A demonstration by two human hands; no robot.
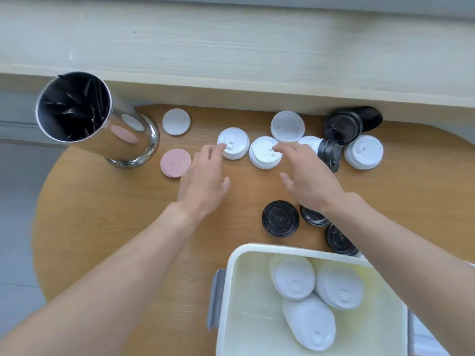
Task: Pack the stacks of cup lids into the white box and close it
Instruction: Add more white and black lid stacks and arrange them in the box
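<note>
Neither grip is holding anything: the left hand and right hand, fingers spread, are touching two white lid stacks mid-bench. Grabbing carelessly risks toppling them. Three stacks are lying in the white box at the near edge.

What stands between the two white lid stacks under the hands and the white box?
Only the black lid lies flat on the table between the right-hand white stack and the white box. It is low; lifting over it should clear. The left-hand white stack has bare table.
</note>
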